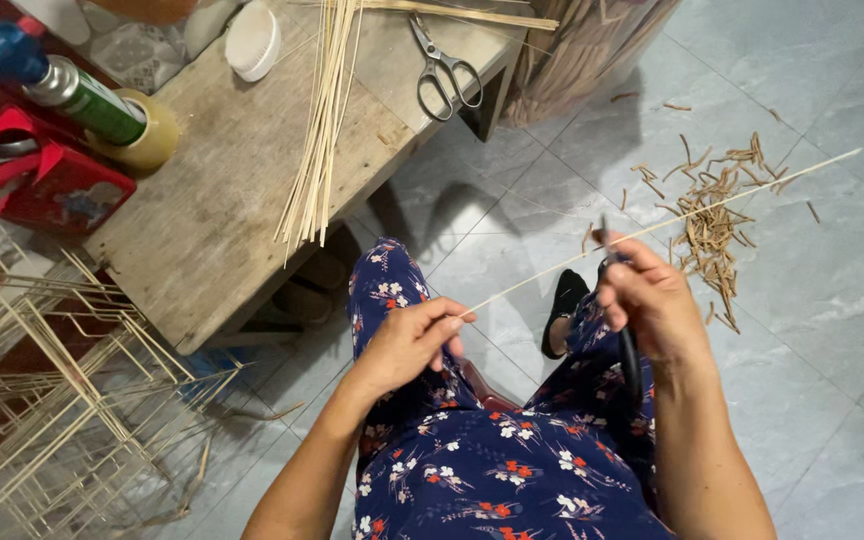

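My left hand [410, 340] pinches the near end of a long thin bamboo stick [732, 198] that runs up to the right over the floor. My right hand [652, 300] grips a dark-handled knife [630, 360], its blade against the stick about midway along. Both hands hover above my lap in a floral blue dress [492, 470].
A pile of bamboo shavings [714, 215] lies on the tiled floor to the right. A low wooden bench [222, 200] carries a bundle of sticks [320, 130], scissors [442, 70], a tape roll [152, 135] and a spray can [72, 85]. Stick frames [42, 400] stand at left.
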